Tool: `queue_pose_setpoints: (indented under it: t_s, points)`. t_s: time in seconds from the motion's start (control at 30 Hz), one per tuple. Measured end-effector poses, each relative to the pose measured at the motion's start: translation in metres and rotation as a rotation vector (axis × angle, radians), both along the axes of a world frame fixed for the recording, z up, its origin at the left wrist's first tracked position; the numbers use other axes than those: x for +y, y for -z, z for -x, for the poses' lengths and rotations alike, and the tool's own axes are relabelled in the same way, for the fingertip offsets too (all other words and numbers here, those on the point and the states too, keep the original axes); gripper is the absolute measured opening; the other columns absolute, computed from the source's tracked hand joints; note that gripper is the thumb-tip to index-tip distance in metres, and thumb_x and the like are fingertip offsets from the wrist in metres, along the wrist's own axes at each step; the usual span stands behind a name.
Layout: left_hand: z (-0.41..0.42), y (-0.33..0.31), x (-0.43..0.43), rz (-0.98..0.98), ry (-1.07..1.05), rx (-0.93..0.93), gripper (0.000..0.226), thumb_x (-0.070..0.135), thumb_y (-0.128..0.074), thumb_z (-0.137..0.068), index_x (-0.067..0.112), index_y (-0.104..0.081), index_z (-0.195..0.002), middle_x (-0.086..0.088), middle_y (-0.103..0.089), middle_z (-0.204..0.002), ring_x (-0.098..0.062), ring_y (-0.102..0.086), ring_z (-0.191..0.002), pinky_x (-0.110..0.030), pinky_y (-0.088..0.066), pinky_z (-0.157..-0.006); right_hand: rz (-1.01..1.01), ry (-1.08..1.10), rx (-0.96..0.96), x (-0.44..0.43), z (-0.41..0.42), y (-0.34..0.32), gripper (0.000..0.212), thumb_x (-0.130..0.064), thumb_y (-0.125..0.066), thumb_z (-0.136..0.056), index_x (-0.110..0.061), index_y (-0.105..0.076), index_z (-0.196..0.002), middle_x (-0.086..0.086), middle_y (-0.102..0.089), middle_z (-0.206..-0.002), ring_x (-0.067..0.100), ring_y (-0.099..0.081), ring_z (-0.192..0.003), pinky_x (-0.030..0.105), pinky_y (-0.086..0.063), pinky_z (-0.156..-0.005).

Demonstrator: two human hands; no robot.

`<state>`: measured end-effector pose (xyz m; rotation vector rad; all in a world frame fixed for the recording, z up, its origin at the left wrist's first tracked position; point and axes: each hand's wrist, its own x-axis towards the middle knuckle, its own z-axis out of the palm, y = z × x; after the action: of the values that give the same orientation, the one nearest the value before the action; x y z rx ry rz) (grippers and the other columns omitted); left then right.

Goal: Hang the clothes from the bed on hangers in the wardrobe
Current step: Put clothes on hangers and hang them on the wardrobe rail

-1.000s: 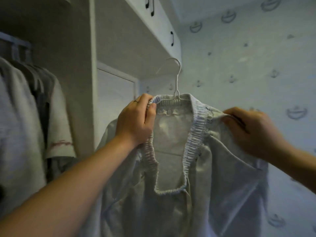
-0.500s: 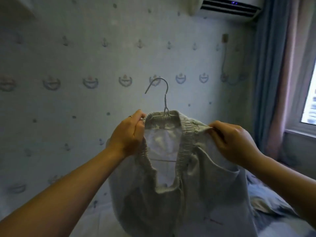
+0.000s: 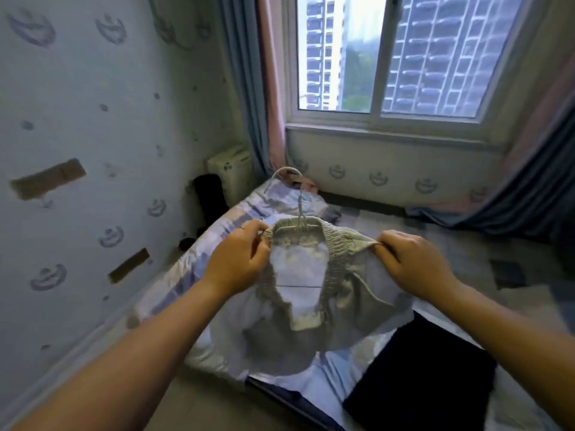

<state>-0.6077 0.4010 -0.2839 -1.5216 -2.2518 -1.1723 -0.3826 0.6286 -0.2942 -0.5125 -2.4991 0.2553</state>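
One soft grey garment [image 3: 342,315], gathered at a ribbed elastic waistband, is held up over the near edge of the bed [image 3: 217,244] on one thin white wire hanger [image 3: 300,209], whose curved hook rises above the waistband. The waistband's left end is pinched by the curled fingers of the left hand [image 3: 239,259], and its right end is gripped by the right hand [image 3: 413,265]. One flat dark cloth [image 3: 420,384] is spread near the patterned bed's near right corner.

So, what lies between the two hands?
The elastic waistband of the grey garment, on a white hanger, in the head view; left hand and right hand each pinch it.
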Motion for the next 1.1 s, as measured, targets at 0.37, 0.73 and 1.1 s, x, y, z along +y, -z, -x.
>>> queue_pose_setpoints:
  t_s: [0.37, 0.73, 1.1]
  points:
    - [0.017, 0.124, 0.115, 0.259, 0.287, -0.040, 0.005, 0.026, -0.051, -0.094, 0.027, -0.056, -0.097, 0.013, -0.049, -0.070, -0.003, -0.049, -0.064, -0.030, -0.034, -0.057, 0.303, 0.187, -0.219, 0.046, -0.052, 0.112, 0.036, -0.048, -0.042, -0.095, -0.022, -0.061, -0.082, -0.001, -0.064, -0.079, 0.021, -0.060, -0.073, 0.043, -0.050, -0.064]
    - [0.120, 0.281, 0.246, 0.679, 0.231, -0.213, 0.016, 0.039, -0.044, -0.096, 0.027, -0.055, -0.097, 0.003, -0.059, -0.088, -0.022, -0.057, -0.089, -0.040, -0.048, -0.071, 0.760, 0.450, -0.484, 0.139, 0.065, 0.272, 0.030, -0.035, -0.050, -0.095, -0.018, -0.051, -0.071, -0.002, -0.056, -0.073, 0.024, -0.055, -0.073, 0.043, -0.048, -0.065]
    - [0.180, 0.517, 0.346, 0.955, 0.238, -0.255, 0.023, 0.030, -0.050, -0.099, 0.018, -0.056, -0.118, -0.012, -0.061, -0.115, -0.034, -0.055, -0.109, -0.044, -0.043, -0.089, 0.848, 0.620, -0.695, 0.216, 0.142, 0.512, 0.025, -0.029, -0.041, -0.099, -0.022, -0.048, -0.075, 0.003, -0.055, -0.086, 0.030, -0.054, -0.080, 0.037, -0.042, -0.064]
